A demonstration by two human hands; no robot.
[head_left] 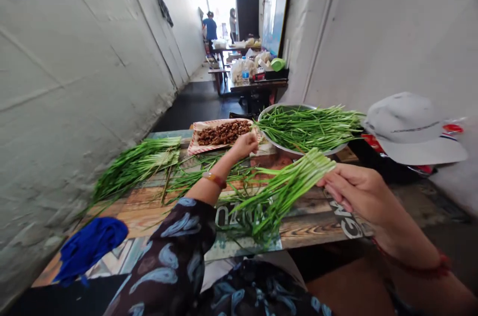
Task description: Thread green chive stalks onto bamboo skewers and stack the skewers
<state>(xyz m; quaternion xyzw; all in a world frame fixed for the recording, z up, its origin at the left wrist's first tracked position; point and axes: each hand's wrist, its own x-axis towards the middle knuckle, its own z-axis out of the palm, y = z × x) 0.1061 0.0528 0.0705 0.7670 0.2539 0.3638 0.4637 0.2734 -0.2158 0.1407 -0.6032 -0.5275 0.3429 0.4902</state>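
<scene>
My right hand (354, 191) is closed around the pale stem ends of a bunch of garlic chives (284, 189). The green leaves fan out to the left, low over the table (309, 229). My left hand (246, 144) reaches forward with curled fingers, between a paper-lined tray (191, 146) of small brown pieces and a metal bowl (286, 152). Whatever those fingers pinch is too small to make out. Long cut greens (309, 126) heap above the bowl's rim. Loose chive strands (186, 179) lie under my left forearm, and another pile of chives (140, 164) rests at the left.
A blue cloth (91, 246) lies at the table's front left corner. On the right, a pale cap (411, 126) sits over red packaging. Farther back, another table (257, 85) bears bags and a water bottle (245, 72). Two people (211, 27) stand near the bright doorway.
</scene>
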